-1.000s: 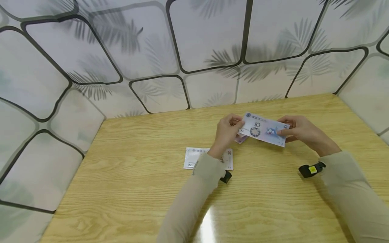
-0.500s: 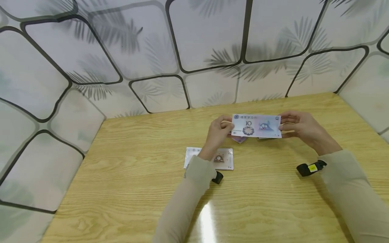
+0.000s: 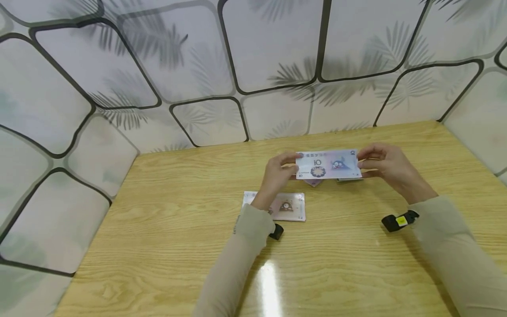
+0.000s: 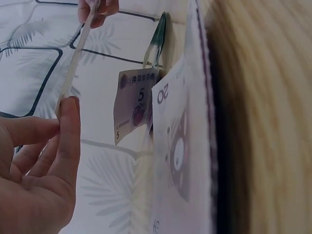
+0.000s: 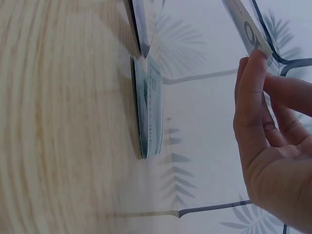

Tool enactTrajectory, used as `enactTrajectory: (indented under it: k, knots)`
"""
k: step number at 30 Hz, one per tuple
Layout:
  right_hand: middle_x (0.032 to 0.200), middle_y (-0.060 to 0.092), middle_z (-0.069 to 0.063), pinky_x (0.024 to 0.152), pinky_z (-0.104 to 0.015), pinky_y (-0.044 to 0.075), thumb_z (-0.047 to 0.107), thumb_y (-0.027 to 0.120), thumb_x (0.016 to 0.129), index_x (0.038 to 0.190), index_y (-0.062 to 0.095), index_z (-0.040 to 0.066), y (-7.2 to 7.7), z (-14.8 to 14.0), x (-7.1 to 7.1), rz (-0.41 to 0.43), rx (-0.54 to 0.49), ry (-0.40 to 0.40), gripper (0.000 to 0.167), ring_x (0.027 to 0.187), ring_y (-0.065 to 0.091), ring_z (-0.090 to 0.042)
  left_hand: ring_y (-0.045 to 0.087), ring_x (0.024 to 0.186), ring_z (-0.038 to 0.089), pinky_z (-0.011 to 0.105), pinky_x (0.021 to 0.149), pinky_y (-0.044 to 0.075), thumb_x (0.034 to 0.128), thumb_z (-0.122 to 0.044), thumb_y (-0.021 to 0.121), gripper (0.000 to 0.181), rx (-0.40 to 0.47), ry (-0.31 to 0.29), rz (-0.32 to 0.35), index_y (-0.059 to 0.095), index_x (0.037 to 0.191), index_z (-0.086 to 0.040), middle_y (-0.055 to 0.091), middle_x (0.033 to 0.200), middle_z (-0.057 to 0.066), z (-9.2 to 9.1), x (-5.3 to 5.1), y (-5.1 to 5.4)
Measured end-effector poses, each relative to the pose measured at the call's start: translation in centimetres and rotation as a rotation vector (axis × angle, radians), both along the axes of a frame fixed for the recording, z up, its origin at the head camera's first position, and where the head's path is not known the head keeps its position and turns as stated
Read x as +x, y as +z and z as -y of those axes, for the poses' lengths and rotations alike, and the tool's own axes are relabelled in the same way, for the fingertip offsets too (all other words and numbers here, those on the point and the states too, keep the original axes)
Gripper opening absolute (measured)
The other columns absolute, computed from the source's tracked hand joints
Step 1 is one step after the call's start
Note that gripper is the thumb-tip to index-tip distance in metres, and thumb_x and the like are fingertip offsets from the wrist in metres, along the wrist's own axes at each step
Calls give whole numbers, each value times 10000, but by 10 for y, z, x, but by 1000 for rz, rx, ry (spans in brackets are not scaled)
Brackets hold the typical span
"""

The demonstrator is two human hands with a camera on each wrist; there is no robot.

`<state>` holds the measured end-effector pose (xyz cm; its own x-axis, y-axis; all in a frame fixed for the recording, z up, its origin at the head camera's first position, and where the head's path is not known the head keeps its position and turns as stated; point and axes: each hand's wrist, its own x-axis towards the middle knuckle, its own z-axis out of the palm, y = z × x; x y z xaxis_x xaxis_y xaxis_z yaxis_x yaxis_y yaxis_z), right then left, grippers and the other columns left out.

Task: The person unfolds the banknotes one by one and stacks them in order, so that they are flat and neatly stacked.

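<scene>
A note printed 10 is stretched flat between both hands above the table. The left hand pinches its left end, and the right hand pinches its right end. Below the left wrist lies a whitish note printed 20, partly covered by the forearm; the left wrist view shows it close up. Behind the held note, a purple note and a greenish one show only their lower edges. In the right wrist view the greenish note looks folded, standing off the wood.
The wooden table meets a patterned wall covering at the back and both sides. Black bands, one with a yellow patch, sit at the wrists by the beige sleeves.
Both hands have shifted left with the 10 note, which has gone from slanting to nearly level. More of the greenish note shows beneath it.
</scene>
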<state>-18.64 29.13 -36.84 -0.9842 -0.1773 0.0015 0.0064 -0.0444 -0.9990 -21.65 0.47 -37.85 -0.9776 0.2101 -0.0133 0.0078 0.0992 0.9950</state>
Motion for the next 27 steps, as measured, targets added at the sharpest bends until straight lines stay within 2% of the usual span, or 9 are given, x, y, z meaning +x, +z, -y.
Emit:
enactTrajectory:
  k: [5, 12, 16, 22, 27]
  knots:
    - [1050, 704, 66, 678, -290, 609, -55, 647, 961, 1049, 766, 149, 1, 3, -1, 13, 57, 26, 252, 862, 653, -120, 716, 922, 234, 292, 751, 616, 933, 107, 608, 364, -14, -28, -1, 702, 1260, -24, 684, 1202, 133, 7, 1, -1]
    - [1110, 678, 48, 692, -320, 621, -105, 639, 940, 1145, 738, 173, -1, 8, 0, -21, 55, 68, 359, 899, 664, -122, 687, 995, 240, 288, 808, 606, 937, 118, 594, 414, -16, -89, -10, 670, 1316, -32, 645, 1307, 142, 17, 2, 0]
    - [1154, 663, 57, 687, -321, 622, -111, 639, 938, 1173, 715, 189, 0, 11, 0, -36, 48, 82, 389, 869, 690, -131, 673, 1016, 241, 293, 832, 600, 945, 111, 599, 427, -6, -116, -5, 651, 1343, -33, 634, 1334, 143, 22, 3, 1]
    - [1144, 656, 64, 668, -314, 620, -97, 653, 938, 1194, 686, 188, 2, 16, 0, -25, 81, 77, 384, 878, 701, -125, 658, 952, 200, 305, 804, 606, 936, 128, 607, 447, -21, -125, -33, 644, 1353, -29, 642, 1307, 163, 27, 3, 1]
    - [1126, 671, 46, 653, -310, 619, -124, 651, 926, 1182, 698, 163, 2, 19, -1, -29, 42, 80, 387, 867, 700, -132, 652, 917, 189, 321, 792, 610, 923, 147, 606, 461, -18, -125, -54, 633, 1356, -9, 635, 1312, 186, 31, 3, 0]
